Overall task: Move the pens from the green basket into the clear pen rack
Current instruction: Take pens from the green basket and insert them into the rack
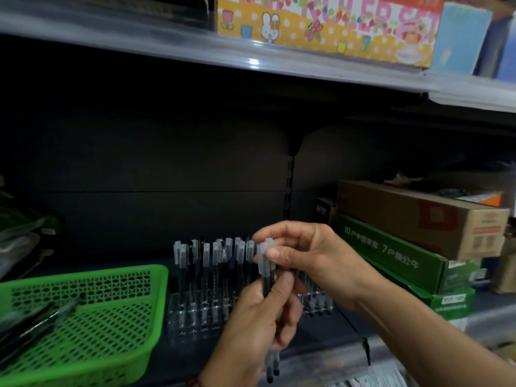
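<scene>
Roughly centre-frame, both hands are on a small bunch of pens (267, 286) held upright just in front of the clear pen rack (192, 314). Left hand (259, 319) is wrapped round the barrels, w/ the lower ends sticking out below the fist. Right hand (304, 252) pinches the frosted cap end at the top of the bunch, thumb & forefinger closed on it; can't tell if it has one cap or more. Rack sits on the dark shelf (346, 328), approx. mid-shelf, carrying a good no. of capped pens (206, 261) standing upright in its holes; its right part is hidden behind the hands. Green basket (83, 272) stands just left of the rack, w/ a few dark pens (36, 322) lying in its left corner. To the right, apart from the rack, a brown carton (413, 216) is stacked on green boxes (391, 252). Upper shelf (139, 43) carries a yellow cartoon-print box (321, 26).
</scene>
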